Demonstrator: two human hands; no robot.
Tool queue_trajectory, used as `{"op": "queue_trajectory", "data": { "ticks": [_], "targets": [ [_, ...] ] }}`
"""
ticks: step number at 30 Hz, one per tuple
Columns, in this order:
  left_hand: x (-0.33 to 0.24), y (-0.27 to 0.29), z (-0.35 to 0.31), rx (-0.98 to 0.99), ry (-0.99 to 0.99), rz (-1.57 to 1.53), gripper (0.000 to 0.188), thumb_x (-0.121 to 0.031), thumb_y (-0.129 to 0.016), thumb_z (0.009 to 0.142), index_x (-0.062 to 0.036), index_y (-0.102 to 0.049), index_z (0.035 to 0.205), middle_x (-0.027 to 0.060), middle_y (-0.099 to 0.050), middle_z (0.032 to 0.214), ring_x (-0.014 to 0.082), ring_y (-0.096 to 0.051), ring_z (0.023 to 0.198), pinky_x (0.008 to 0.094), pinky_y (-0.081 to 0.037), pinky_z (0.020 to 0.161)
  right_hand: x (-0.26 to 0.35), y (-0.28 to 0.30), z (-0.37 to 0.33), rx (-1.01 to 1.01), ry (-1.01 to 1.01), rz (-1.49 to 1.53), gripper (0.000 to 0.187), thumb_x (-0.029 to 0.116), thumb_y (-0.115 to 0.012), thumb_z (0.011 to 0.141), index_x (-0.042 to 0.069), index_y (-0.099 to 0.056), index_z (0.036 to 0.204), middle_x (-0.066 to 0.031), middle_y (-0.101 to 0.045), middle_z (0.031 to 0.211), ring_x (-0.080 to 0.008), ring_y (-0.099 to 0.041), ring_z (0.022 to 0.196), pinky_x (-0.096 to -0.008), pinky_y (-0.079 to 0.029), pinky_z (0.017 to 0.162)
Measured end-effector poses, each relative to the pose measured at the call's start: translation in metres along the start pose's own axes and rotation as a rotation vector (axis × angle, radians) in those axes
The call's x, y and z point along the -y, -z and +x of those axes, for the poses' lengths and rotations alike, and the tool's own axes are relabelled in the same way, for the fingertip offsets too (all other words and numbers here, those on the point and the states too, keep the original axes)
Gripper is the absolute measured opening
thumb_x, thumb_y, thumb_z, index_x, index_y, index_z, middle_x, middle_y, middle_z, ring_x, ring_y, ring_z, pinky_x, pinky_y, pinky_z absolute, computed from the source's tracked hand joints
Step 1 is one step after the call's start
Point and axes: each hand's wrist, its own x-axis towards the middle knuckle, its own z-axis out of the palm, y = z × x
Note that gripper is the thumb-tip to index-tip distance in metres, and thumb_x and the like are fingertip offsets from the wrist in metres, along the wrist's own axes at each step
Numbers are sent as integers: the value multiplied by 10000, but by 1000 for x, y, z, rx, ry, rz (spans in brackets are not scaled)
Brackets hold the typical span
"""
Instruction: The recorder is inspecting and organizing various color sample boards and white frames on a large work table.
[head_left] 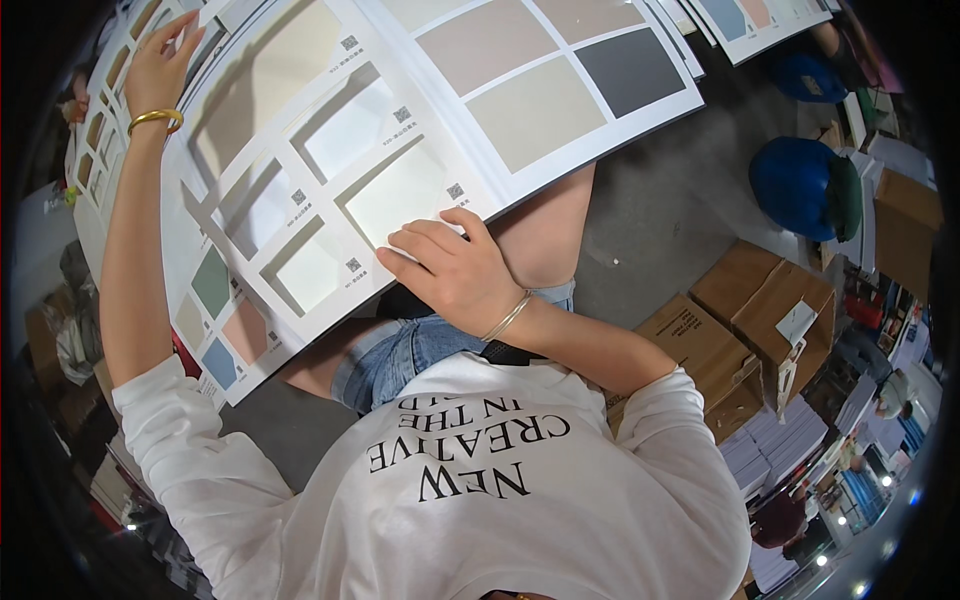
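Observation:
A large sample book (470, 190) lies spread in front of me over my lap. Its near page is a white board with rectangular cut-out windows (300, 270) and small square codes beside them. Across the fold, the facing page carries flat colour swatches (535, 110) in beige, pinkish grey and dark grey. My right hand (455, 270) rests on the board's near edge, fingers spread beside a window. Up at the far left, my left hand (160, 65) reaches to the edge of the white boards, fingers stretched and apart; its fingertips touch or nearly touch a board there.
More cut-out boards (105, 110) stand along the far left. A sheet with green, pink and blue swatches (215, 285) shows under the book. Cardboard boxes (745, 300), a blue rounded object (795, 185) and paper stacks (775, 445) are on the right.

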Motion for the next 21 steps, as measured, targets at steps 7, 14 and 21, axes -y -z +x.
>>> {"op": "queue_trajectory", "data": {
  "ticks": [7, 14, 21],
  "targets": [
    [9, 0, 2, -50, -70, 32, 339, -375, -695, 897, -256, -703, 1214, 51, -669, 1158, 145, -643, 925, 264, -502, 851, -1, -2, 1, 9, 5, 7, 301, 129, -614, 811, 111, -670, 1106, -34, -647, 1106, -172, -610, 1055, -398, -396, 951],
    [-26, 6, -8, -193, -58, -12, 199, -167, -728, 790, -56, -757, 952, 124, -725, 936, 269, -667, 845, 350, -524, 783, 2, 1, 5, 114, -34, 24, 369, 154, -738, 748, 139, -683, 1113, -2, -634, 1114, -164, -608, 1049, -409, -363, 949],
    [-73, 27, -13, -161, 33, 96, 225, -263, -713, 807, -139, -767, 986, 105, -707, 1026, 284, -653, 945, 388, -510, 850, 6, 7, 13, 138, -63, -8, 347, 118, -750, 736, 131, -682, 1077, -5, -637, 1075, -174, -603, 1047, -407, -350, 944]
  ]
}}
